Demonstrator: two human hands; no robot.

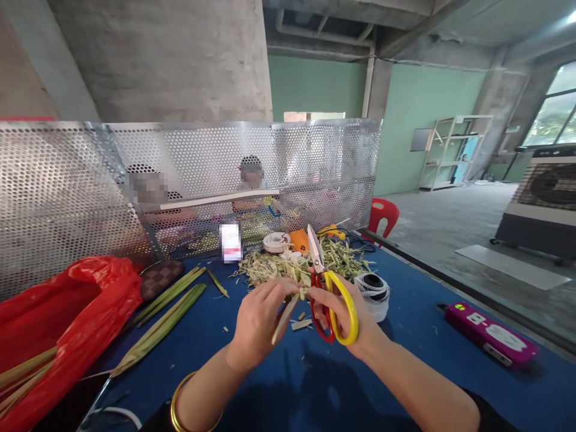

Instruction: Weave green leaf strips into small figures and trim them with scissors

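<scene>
Closed in a pinch, my left hand (257,319) holds a pale plant strip (284,323), whose free end hangs down toward me. A small knotted bit (302,293) of the same material sits between the fingertips of both hands. My right hand (357,321) is closed round a pair of scissors (344,306) with one yellow and one red handle loop. The blades point up and away and look nearly closed. Thumb and fingers of that hand also touch the knotted bit. Beyond the hands lies a heap of cut plant scraps (265,268).
Long green leaves (168,318) and a red plastic bag (103,300) lie at left. A phone (231,243) stands at the back. Right of my hands are a white spool (374,294) and a purple power strip (490,336). A perforated metal screen (202,156) borders the table, with people behind it.
</scene>
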